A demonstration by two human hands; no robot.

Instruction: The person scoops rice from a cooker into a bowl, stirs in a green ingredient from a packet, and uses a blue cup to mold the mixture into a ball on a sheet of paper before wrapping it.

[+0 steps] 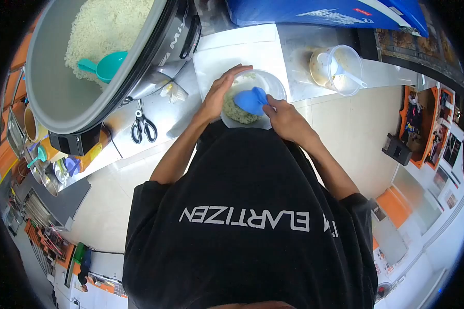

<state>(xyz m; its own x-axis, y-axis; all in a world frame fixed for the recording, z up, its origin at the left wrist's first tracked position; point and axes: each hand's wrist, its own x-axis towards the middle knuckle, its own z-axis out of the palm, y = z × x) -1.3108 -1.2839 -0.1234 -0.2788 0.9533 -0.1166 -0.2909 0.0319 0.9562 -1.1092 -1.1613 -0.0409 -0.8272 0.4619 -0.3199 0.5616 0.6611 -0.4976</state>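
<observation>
A see-through bowl [276, 85] holds greenish seasoned rice [237, 112] close to my body at the counter's near edge. My left hand [219, 96] is wrapped round the bowl's left side, with fingers along its far rim. In my right hand [287, 119], a blue rice paddle [250, 101] is gripped by its short handle at the bowl's right rim. The paddle's broad head lies over the rice, hiding part of it. White paper [242, 49] lies under and beyond the bowl.
A large rice cooker [49, 85] at left holds white rice [105, 36] and a teal scoop [111, 67]. Black-handled scissors [143, 126] lie near the counter edge. A clear tub [353, 56] with a white spoon [351, 77] stands right; a blue box [314, 13] sits behind.
</observation>
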